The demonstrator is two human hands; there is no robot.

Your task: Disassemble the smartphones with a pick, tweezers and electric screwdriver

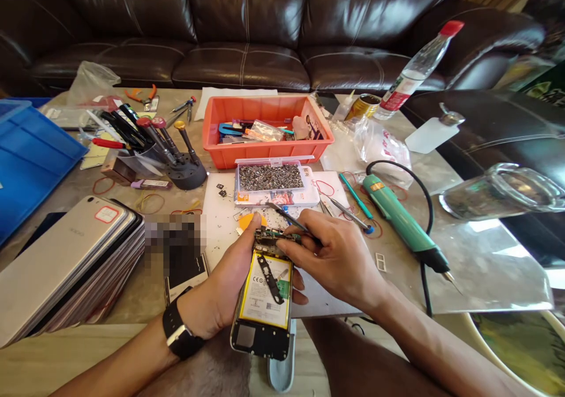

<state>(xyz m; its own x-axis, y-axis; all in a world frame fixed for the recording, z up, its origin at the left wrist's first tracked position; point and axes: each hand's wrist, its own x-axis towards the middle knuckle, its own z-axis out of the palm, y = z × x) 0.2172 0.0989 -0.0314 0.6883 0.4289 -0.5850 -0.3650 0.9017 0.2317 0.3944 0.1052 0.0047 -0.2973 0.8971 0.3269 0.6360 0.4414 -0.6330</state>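
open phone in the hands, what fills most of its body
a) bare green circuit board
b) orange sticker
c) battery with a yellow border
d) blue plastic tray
c, the battery with a yellow border takes up most of the open phone, above its black lower end.

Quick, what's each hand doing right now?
Left hand: closed, holding an opened smartphone.
Right hand: closed, holding a slim pointed tool.

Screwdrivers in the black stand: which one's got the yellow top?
The rightmost screwdriver in the round black stand. It alone has a yellow top; the two beside it have red tops.
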